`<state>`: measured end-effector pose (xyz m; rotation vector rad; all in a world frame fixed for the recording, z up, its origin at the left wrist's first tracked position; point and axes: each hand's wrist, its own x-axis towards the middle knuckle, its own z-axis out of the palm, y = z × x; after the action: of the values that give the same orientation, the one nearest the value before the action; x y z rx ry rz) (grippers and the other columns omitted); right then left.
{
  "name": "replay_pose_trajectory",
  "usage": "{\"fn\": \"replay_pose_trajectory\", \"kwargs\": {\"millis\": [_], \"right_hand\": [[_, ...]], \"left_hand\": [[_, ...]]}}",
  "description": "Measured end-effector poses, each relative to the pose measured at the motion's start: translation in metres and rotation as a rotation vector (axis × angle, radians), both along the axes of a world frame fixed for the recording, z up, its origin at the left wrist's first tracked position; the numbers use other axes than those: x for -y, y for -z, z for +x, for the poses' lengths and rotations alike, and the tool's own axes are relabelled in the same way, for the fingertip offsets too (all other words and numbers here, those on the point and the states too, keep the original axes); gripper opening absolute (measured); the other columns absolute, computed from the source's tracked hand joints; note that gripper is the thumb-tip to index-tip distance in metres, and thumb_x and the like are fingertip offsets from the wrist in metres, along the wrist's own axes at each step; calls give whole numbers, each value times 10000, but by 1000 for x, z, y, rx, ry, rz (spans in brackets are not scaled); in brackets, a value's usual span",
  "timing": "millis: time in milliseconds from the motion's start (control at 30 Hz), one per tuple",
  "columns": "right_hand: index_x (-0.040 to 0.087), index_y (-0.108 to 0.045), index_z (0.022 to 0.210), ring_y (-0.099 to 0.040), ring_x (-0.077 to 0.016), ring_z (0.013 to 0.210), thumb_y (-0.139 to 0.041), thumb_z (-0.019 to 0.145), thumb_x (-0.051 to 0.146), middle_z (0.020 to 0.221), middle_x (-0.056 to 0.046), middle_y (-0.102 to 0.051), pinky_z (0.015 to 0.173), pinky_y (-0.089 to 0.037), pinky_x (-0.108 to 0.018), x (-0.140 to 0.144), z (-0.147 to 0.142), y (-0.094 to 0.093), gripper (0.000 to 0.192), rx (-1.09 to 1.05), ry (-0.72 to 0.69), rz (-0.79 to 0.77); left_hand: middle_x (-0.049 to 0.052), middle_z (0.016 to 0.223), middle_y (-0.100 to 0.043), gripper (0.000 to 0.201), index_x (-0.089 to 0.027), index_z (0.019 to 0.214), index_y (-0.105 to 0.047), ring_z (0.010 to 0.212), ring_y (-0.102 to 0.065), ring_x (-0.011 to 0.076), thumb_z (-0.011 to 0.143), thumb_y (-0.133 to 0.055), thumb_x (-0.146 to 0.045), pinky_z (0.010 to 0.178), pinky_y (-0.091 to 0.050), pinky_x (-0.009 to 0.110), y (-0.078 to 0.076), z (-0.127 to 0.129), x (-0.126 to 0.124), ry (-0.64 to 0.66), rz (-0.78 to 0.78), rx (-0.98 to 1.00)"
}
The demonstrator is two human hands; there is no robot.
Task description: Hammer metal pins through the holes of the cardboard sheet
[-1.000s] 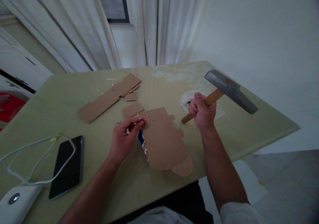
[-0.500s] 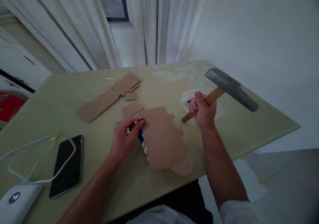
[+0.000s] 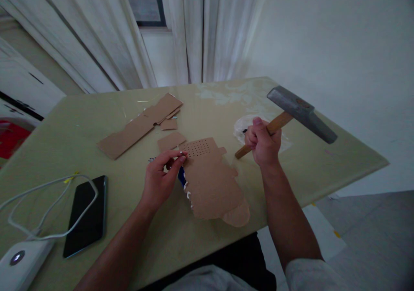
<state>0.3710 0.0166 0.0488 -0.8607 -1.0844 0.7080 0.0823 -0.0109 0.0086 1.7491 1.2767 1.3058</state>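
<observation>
phone (image 3: 85, 215): black, face up, lower left of the frame
cable (image 3: 42, 196): white, looped across the phone
white device (image 3: 22, 263): bottom left corner
cardboard strip (image 3: 139, 125): flat, centre left
curtains (image 3: 194, 28): white, top centre

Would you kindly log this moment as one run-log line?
right hand: grips hammer raised | left hand: pinches edge of punched cardboard piece | table: phone, cardboard strip

Brown cardboard (image 3: 211, 183) dotted with holes; grey-headed hammer (image 3: 300, 114).
</observation>
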Motion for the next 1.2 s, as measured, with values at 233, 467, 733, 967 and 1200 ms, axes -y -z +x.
{"fn": "replay_pose_trajectory", "kwargs": {"millis": [233,467,733,967,1200], "right_hand": [[236,-352,577,-207,-49,382,-840,907,630,487,104,-257,357,-153,-228,0,0,-1,708,-5,-10,-6],[237,-356,583,-215,-51,383,-832,924,612,489,104,-265,357,-165,-229,1,0,0,695,1,-5,9],[238,-371,572,-216,-54,382,-830,925,615,480,101,-269,361,-159,-244,1,0,0,691,1,-11,4],[249,-337,588,-199,-63,389,-826,893,677,492,102,-251,363,-175,-249,2,-2,-3,718,30,17,-33],[240,-359,579,-205,-54,381,-844,901,635,478,104,-264,360,-164,-238,2,-2,-3,704,4,-8,-5]], "left_hand": [[0,874,-812,133,-243,989,-845,658,-602,131,952,-735,-308,636,-486,259,-4,0,-1,3,22,-28],[7,880,-813,136,-247,994,-846,662,-600,136,956,-733,-310,634,-488,267,-5,0,0,5,25,-26],[14,892,-808,164,-243,1008,-847,668,-590,140,965,-720,-337,636,-476,271,-3,0,0,5,20,-25],[27,886,-802,177,-253,1006,-846,672,-597,157,960,-716,-363,650,-500,295,-5,0,0,-8,-5,-48],[19,852,-786,183,-246,990,-839,664,-600,151,961,-698,-359,638,-498,288,-6,2,0,-8,0,-55]]}}
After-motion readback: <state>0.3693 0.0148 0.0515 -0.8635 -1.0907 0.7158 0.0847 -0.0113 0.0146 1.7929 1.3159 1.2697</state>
